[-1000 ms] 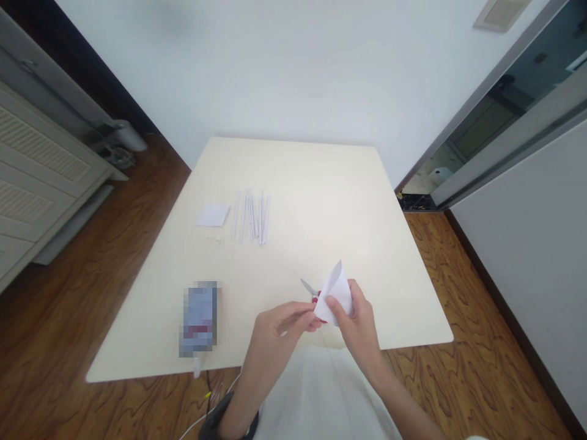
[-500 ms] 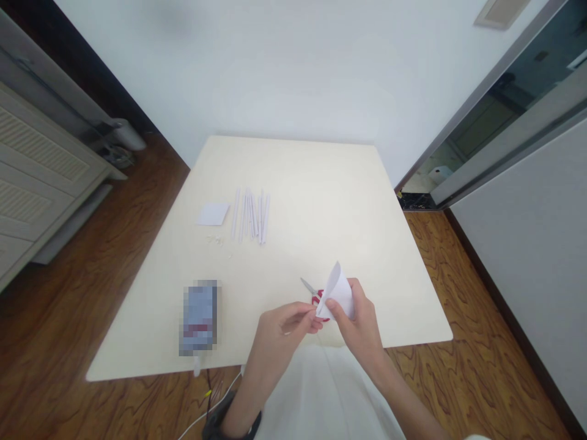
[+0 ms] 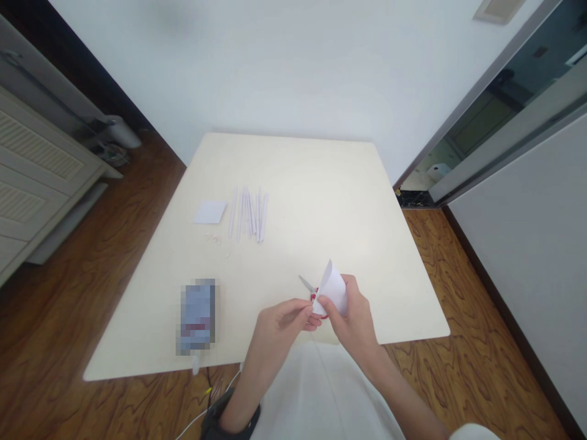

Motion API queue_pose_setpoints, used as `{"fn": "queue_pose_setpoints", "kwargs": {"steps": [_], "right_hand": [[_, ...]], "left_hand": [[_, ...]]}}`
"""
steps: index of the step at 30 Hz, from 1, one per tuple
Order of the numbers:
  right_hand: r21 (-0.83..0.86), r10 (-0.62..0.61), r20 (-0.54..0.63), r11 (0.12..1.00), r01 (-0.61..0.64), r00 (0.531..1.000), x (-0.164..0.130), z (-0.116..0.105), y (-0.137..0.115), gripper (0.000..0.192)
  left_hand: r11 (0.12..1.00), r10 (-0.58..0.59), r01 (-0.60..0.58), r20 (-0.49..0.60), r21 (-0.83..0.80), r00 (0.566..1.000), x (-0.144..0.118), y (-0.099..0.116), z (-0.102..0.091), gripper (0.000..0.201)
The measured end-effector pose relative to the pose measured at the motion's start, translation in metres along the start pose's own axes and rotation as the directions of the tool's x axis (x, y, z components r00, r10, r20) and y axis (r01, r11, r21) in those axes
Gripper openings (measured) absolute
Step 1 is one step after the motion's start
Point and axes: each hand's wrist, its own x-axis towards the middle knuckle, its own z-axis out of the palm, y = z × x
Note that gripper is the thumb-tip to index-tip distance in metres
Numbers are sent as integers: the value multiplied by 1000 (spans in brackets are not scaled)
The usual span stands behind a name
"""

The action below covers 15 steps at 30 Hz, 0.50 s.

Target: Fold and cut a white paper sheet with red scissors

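A curled sheet of white paper (image 3: pixel 334 289) is held above the front of the table. My right hand (image 3: pixel 351 315) grips its right side, thumb pressed on the near face. With pinched fingertips, my left hand (image 3: pixel 288 321) holds the paper's lower left edge. Behind and under the paper lie scissors (image 3: pixel 306 283) with red handles, mostly covered by the sheet and my fingers; their blades point to the far left.
On the cream table (image 3: pixel 321 183), several thin rolled paper sticks (image 3: pixel 250 214) lie side by side. Left of them are a square of white paper (image 3: pixel 210 212) and small paper scraps (image 3: pixel 214 239). A blurred-out phone-like object (image 3: pixel 197 318) with a cable sits near the front left edge.
The paper and both hands have shifted very slightly left in the picture, along with the whole view. Both hands keep their hold on the sheet.
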Motion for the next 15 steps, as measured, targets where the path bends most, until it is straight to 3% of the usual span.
{"fn": "queue_pose_setpoints", "kwargs": {"steps": [9,15], "right_hand": [[56,-10,26,998,9,1000,-3,2,1,31],[257,-81,211,966,24,974,1,-15,-5,31]], "left_hand": [[1000,-21,21,-21,-7,1000,2,-1,4,13],[999,-36,37,-56,10,998,5,-4,-2,12]]}}
